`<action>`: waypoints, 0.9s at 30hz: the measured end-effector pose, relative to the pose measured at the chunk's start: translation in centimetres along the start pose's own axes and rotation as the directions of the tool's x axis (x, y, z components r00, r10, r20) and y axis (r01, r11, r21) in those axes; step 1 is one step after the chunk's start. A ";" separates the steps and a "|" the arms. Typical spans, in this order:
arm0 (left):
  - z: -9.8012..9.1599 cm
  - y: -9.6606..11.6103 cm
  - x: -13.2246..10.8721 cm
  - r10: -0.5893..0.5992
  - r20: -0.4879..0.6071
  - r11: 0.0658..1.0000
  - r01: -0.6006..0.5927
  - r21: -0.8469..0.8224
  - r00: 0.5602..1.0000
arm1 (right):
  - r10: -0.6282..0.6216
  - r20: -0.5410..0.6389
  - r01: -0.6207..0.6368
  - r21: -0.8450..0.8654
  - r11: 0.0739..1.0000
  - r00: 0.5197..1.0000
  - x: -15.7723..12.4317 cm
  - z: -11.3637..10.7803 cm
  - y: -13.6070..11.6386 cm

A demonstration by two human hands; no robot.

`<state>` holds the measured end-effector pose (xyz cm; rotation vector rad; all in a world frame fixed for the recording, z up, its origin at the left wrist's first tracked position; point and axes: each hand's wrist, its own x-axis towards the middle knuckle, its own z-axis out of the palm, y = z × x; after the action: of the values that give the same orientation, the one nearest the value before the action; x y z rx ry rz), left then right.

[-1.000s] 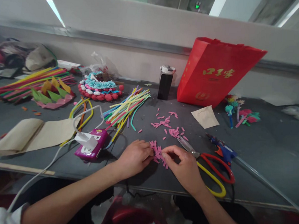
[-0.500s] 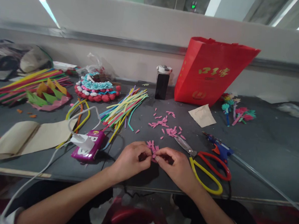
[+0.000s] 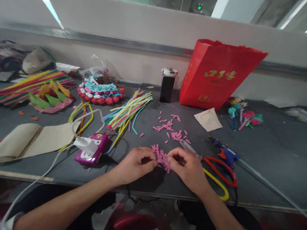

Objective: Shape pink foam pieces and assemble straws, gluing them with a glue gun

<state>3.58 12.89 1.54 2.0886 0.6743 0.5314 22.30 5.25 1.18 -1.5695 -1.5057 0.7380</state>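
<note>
A cluster of small pink pieces (image 3: 162, 158) lies on the dark table between my two hands. My left hand (image 3: 136, 165) is at the cluster's left edge, thumb and forefinger closed in a pinch. On its right edge, my right hand (image 3: 188, 168) has its thumb and fingertips pinched together. Whatever sits between either hand's fingertips is too small to make out. More loose pink pieces (image 3: 165, 126) are scattered farther back. Scissors with red and yellow handles (image 3: 221, 170) rest beside my right hand, which partly covers them.
A blue glue gun (image 3: 228, 155) lies at right. Behind stand a red bag (image 3: 211, 77) and a bottle (image 3: 167, 86). Left are pipe cleaners (image 3: 129, 109), a purple power socket (image 3: 94, 151) with a white cable, and a paper roll (image 3: 30, 141).
My hands have moved apart, the right one shifting right over part of the scissors. More of the pink cluster now shows between them.
</note>
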 end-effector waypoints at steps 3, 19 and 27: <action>0.0 -0.1 0.0 -0.015 0.008 1.000 0.015 -0.008 1.000 | 0.011 -0.013 -0.011 0.014 1.000 1.000 0.1 -0.4 0.1; 0.0 0.3 -0.5 0.028 -0.006 0.999 -0.028 0.022 1.000 | -0.054 0.058 0.056 -0.035 0.998 0.997 -0.1 0.2 -0.4; 0.2 0.0 -0.3 -0.064 -0.024 0.997 0.063 -0.042 0.998 | 0.027 0.038 -0.030 0.088 0.996 0.999 0.2 -0.5 0.4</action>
<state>3.44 12.60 1.40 2.0179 0.7357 0.5324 22.96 5.36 1.08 -1.5209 -1.4595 0.8432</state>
